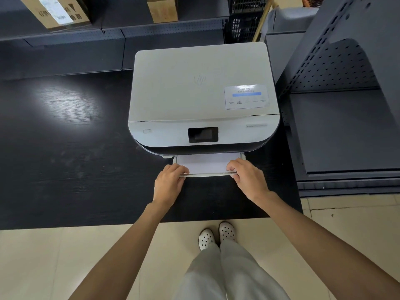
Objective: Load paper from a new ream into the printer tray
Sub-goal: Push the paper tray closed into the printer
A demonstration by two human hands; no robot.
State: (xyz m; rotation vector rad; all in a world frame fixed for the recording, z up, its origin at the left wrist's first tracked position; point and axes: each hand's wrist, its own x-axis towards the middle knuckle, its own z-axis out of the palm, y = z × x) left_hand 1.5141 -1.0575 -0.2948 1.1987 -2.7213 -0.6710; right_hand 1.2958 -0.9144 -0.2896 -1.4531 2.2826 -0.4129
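So there's a white boxy inkjet printer with a small dark touchscreen (pixel 203 98) sitting on a black wood-grain desk (pixel 71 152), pretty much dead centre of the frame. Its pale plastic paper tray (pixel 207 174) is pulled partway out at the front, just below the middle of the picture, and there's a stack of plain white paper (pixel 205 163) lying flat inside it, between the side rails.

Both hands are on the tray's front lip. The left hand (pixel 170 184) is curled over the left corner, fingers hooked on the top edge. The right hand (pixel 246 179) is doing the same on the right corner, fingers bent over the rim and touching the paper's near edge. So both are gripping the tray, not the paper itself.

Upper left of the frame has a brown cardboard box with a white label (pixel 56 13) on a dark grey metal shelf (pixel 171 29), and another smaller plain cardboard box (pixel 162 9) sits near top centre. Bottom centre you can see white perforated clogs (pixel 217 234) on a beige tiled floor (pixel 65 256).
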